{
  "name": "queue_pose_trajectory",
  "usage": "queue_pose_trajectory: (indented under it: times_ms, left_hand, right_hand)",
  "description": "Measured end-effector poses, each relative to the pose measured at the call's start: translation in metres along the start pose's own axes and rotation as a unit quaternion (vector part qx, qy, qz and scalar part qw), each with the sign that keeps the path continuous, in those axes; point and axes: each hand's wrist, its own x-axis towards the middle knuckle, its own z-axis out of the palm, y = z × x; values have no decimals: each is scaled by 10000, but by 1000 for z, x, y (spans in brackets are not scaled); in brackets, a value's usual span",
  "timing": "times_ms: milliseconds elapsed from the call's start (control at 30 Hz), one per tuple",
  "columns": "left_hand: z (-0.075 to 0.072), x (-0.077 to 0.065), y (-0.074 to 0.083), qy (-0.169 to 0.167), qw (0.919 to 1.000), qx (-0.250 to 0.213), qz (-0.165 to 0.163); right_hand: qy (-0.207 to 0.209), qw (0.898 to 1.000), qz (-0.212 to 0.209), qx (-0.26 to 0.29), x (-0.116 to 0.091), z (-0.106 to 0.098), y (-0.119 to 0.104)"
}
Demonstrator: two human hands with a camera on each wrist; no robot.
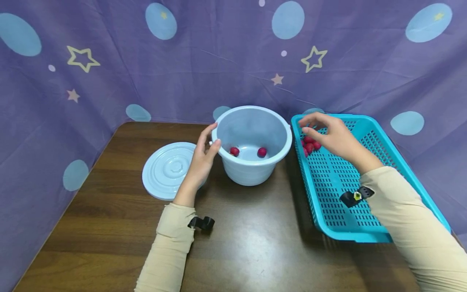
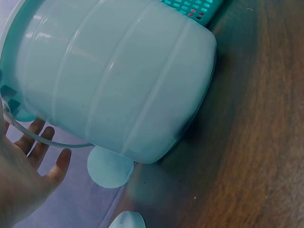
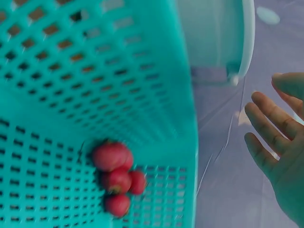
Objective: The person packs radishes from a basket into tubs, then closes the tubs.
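**Red radishes (image 1: 262, 152) in the bucket (image 1: 248, 173), more below the right grip (image 1: 330, 132)**

Two red radishes lie on the bucket's floor, to the right of the left grip (image 1: 204, 156); a small cluster sits in the blue basket (image 1: 330, 233), just below the right grip. The right grip is spread and holds nothing, raised over the basket's near-bucket edge. The left grip is spread too, its fingertips touching the bucket's rim beside the wire handle (image 2: 57, 144). A round lid (image 1: 166, 172) lies to the left grip's left, on the wooden counter (image 1: 233, 243). Beyond both grips hangs a purple patterned curtain (image 1: 226, 48).
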Motion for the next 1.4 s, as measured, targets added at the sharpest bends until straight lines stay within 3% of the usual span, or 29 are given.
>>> queue_pose_trajectory:
  times_ms: [433,900,1400]
  left_hand:
    - [1,0,0,38,10000,-26,20]
    - [1,0,-1,11,9998,-128,127]
    - [1,-1,-1,33,9999,-137,81]
  right_hand:
    - [-157,9958,872,-226,-5,-5,51]
    - [-501,9876,1456,-299,2,-7,95]
    - [-1218,9717,1983,-413,7,1,118]
